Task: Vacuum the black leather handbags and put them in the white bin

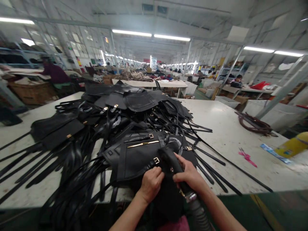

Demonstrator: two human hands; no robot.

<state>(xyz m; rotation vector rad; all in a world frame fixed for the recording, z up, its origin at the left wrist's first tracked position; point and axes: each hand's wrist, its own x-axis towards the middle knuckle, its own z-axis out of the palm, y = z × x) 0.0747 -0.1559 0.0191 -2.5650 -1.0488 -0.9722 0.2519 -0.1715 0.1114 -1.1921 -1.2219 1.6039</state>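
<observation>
A black leather bag [137,157] with a gold zipper [143,144] and a gold buckle [156,160] lies at the near edge of the table. My left hand [152,182] is closed on the lower edge of the bag, just below the buckle. In my right hand [189,175] is a black handheld tool [176,166], with a metal collar and a ribbed hose running down from it. The tool's front end rests close over the right part of the bag. My right fingers wrap round its body.
A large pile of black bags [141,99] with long straps covers the middle and left of the white table [211,115]. To the right lie brown straps [255,123], pink snips [247,157] and a yellow bottle [292,146]. A person in purple [55,74] sits far left.
</observation>
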